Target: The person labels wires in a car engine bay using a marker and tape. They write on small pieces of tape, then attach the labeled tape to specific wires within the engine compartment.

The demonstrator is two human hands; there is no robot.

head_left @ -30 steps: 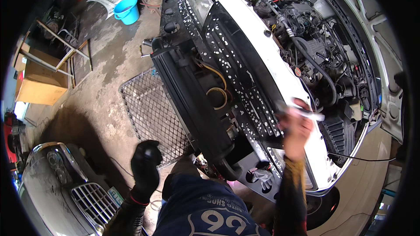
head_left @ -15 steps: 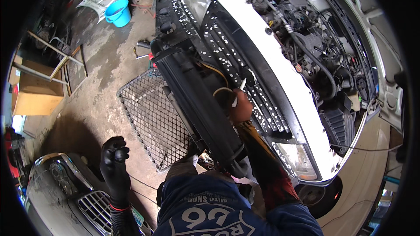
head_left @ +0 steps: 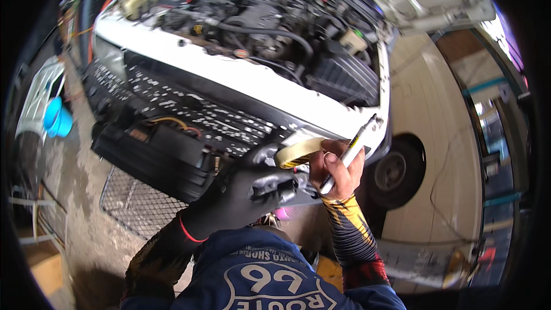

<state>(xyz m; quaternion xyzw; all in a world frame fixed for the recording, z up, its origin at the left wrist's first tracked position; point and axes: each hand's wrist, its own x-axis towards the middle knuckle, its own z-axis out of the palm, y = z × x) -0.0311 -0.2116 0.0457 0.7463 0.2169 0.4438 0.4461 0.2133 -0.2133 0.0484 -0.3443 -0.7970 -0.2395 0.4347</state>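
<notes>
My right hand [head_left: 340, 166], bare, is closed around a white marker pen [head_left: 346, 163] that slants up to the right. A roll of pale masking tape [head_left: 303, 150] is also at its fingers, with the roll's open middle facing my left hand. My left hand [head_left: 258, 179] wears a black glove. Its fingers are curled, and the thumb side meets the left edge of the tape roll. Both hands are in front of the car's right-hand corner. Beyond them, a black front panel [head_left: 195, 112] is dotted with many white marks.
A black bumper piece [head_left: 155, 155] juts out in front of the car, above a mesh grille [head_left: 135, 204] on the floor. The raised hood shows the engine [head_left: 258, 23]. A wheel [head_left: 393, 171] stands at right, a blue bucket [head_left: 57, 118] at far left.
My view has swung right. My left hand has come from the lower left to the tape roll. My right hand has moved back from the dotted panel, bringing the marker and tape along.
</notes>
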